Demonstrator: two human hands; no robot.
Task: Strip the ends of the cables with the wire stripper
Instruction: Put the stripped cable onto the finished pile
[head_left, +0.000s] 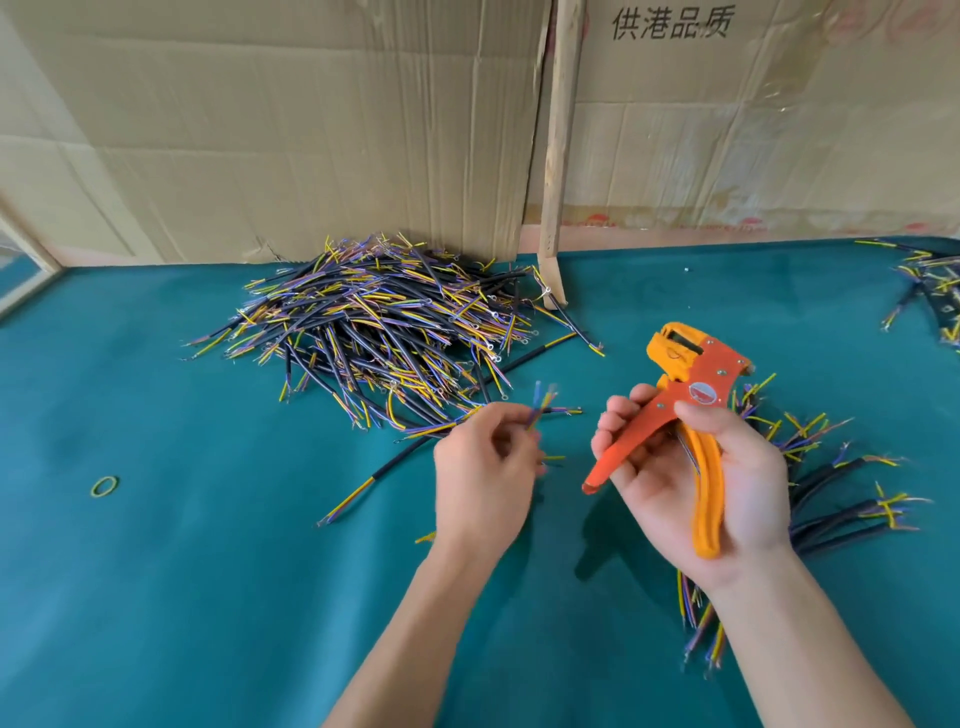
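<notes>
My right hand (691, 478) grips the orange and yellow wire stripper (680, 410) by its handles, jaws pointing up and away, handles spread apart. My left hand (483, 473) pinches a short cable whose coloured wire ends (543, 402) stick up past my fingers, just left of the stripper. The cable's black sheath is mostly hidden by the hand. A big heap of black cables with yellow, blue and purple ends (384, 332) lies behind my hands. A smaller bunch of cables (831, 488) lies right of my right hand.
Everything rests on a teal cloth table (182, 571). Cardboard sheets (311, 130) and a wooden stick (558, 156) stand at the back. A loose cable (374, 478) and a yellow-green rubber band (105, 486) lie at left. More cables (930, 286) sit far right.
</notes>
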